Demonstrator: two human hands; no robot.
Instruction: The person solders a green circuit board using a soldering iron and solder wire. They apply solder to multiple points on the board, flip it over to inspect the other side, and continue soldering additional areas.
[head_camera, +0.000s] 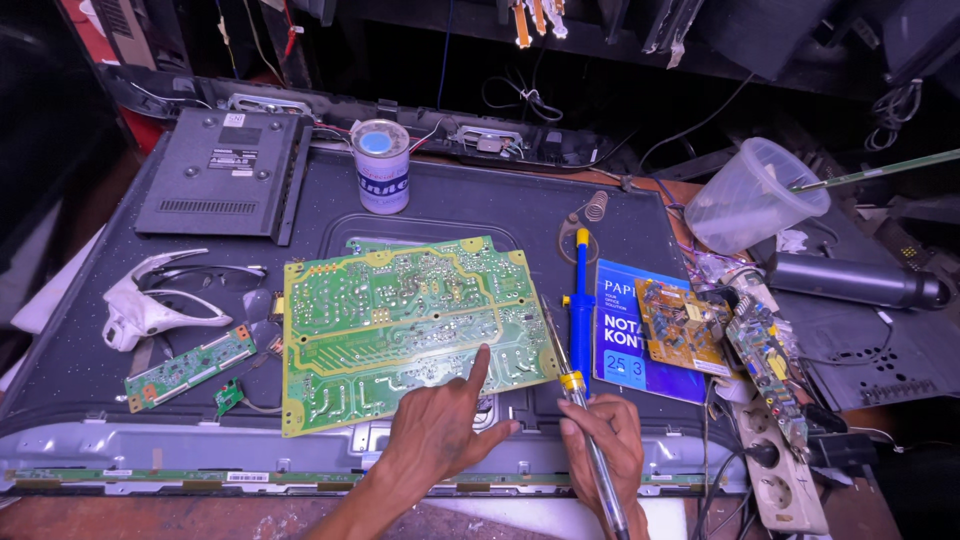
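His left hand (437, 428) pointed one finger onto the large green circuit board (412, 325), other fingers loosely spread, while the right hand (605, 440) clamped a soldering iron (580, 410).

Two bare hands are showing at the bottom edge of the head view, the left hand (437, 432) and the right hand (603, 440), each with a bare forearm trailing behind it. Nothing seems to be covering wrists or fingers, though the dim light is making this uncertain.
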